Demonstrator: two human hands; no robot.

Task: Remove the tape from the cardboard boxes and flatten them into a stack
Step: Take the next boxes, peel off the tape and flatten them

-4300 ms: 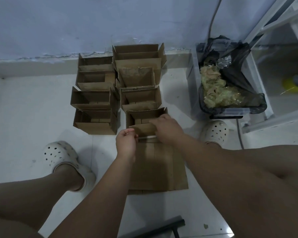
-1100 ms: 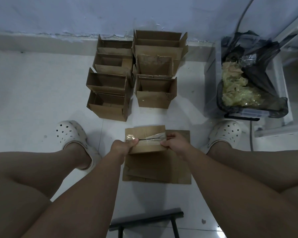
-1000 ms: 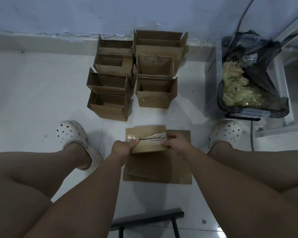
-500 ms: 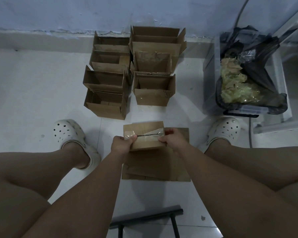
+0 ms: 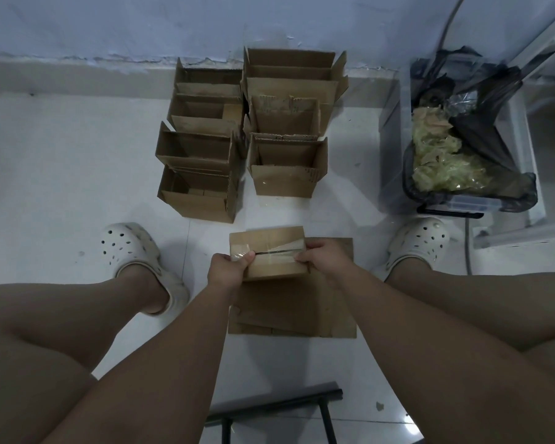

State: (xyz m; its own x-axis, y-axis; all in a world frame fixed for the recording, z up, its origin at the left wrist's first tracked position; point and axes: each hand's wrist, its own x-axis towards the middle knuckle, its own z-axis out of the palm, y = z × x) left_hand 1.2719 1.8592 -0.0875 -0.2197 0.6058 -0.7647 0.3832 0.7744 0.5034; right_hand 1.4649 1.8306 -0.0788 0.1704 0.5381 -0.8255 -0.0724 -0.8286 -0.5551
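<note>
Above the flattened stack [image 5: 302,310] on the floor [image 5: 77,187], a seemingly light, stiff cardboard box [image 5: 271,271] sits in the left hand [image 5: 229,269]'s closed grip at its left end, while the right hand [image 5: 322,256] pinches the flimsy tape [image 5: 281,250] at the seam's edge.

Brown boxes, white floor, blue wall

The small box [image 5: 269,267] is plain brown, and the tape [image 5: 284,249] on it is clear and shiny, with a thin dark line along the middle. The flat cardboard [image 5: 302,309] is the same brown. The open boxes [image 5: 199,200] are brown too, and darker inside. The floor [image 5: 61,174] is white. The wall [image 5: 109,24] is pale blue with chipped white bits along its bottom edge. The left shoe [image 5: 132,248] and the right shoe [image 5: 420,241] are white with little round holes. The bag [image 5: 494,91] is black, and the crumpled heap [image 5: 442,171] in it is pale yellow. The bar [image 5: 276,405] is black.
</note>
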